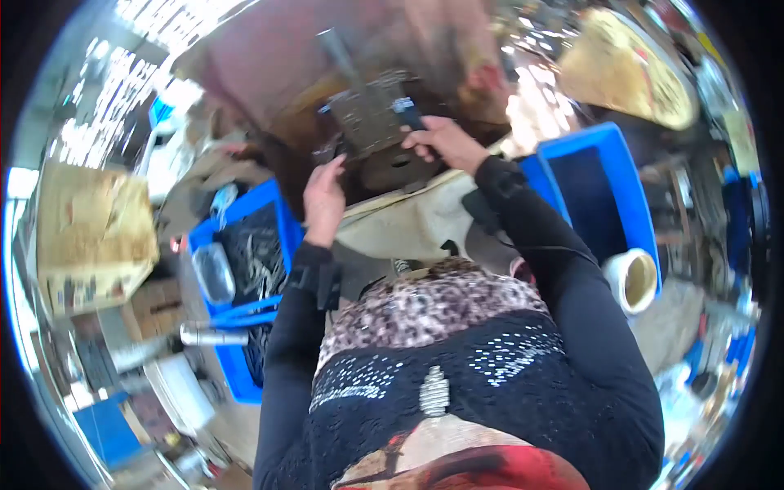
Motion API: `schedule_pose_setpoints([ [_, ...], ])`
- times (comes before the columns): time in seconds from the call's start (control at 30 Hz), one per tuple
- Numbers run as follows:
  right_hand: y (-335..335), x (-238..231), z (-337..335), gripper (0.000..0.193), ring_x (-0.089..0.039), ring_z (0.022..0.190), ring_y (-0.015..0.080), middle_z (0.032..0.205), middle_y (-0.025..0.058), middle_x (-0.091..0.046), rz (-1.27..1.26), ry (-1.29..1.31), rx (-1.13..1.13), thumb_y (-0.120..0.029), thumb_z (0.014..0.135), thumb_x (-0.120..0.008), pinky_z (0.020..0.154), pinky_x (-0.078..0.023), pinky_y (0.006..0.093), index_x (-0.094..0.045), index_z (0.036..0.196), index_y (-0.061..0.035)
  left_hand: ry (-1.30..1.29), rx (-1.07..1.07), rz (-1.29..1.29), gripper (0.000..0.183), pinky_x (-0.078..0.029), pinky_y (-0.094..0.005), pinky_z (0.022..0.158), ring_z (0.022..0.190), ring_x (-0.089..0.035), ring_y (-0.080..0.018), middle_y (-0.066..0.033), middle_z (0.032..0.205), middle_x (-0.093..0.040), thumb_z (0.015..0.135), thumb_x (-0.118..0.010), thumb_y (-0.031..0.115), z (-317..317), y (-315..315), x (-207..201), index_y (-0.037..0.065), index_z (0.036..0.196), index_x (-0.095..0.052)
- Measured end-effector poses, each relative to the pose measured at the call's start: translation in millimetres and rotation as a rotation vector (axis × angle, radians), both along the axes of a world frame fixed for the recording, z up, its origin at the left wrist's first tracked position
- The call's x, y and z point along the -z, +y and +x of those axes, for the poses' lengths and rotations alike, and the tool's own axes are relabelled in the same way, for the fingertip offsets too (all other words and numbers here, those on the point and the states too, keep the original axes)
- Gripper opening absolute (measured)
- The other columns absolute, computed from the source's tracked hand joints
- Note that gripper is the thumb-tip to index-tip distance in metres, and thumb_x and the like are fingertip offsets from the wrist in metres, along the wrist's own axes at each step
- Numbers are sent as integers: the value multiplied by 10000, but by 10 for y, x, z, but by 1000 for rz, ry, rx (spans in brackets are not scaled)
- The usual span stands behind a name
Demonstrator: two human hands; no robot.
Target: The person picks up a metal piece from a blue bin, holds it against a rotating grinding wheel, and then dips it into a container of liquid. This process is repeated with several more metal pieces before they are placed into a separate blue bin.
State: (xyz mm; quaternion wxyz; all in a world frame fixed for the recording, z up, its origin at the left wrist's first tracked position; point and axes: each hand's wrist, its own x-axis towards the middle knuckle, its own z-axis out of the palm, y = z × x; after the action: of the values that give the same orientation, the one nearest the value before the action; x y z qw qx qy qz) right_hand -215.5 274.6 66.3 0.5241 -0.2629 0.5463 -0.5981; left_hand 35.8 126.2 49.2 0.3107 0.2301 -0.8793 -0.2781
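Red-and-beige cloth (506, 467) sits foremost; beyond, metal fixture (365, 122) stretches away between right hand (452, 144), gripping a dark piece (412, 118), and left hand (325, 196), whose hold I can't tell

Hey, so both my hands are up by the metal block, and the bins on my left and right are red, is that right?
Not quite: the left bin and right bin are blue, not red, as the head view shows. Your left hand and right hand are indeed by the metal block.
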Motion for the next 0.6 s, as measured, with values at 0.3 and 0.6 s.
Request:
schedule_pose_setpoints([
  [0.3, -120, 201, 23, 84, -459, 486, 101, 704, 38, -610, 48, 82, 71, -140, 885, -600, 399, -350, 264, -591, 866, -58, -199, 4, -109, 275, -511, -371, 757, 832, -647, -290, -152, 887, -658, 837, -470, -61, -4, 97, -58, 17, 1002, -676],
  [0.6, -51, 129, 77, 121, -435, 519, 81, 712, 25, -584, 74, 124, 97, -159, 916, -591, 415, -330, 253, -576, 890, -43, -264, -35, -1, 238, -516, -389, 743, 820, -658, -288, -151, 864, -650, 842, -503, -40, -13, 64, -47, 16, 993, -678],
])
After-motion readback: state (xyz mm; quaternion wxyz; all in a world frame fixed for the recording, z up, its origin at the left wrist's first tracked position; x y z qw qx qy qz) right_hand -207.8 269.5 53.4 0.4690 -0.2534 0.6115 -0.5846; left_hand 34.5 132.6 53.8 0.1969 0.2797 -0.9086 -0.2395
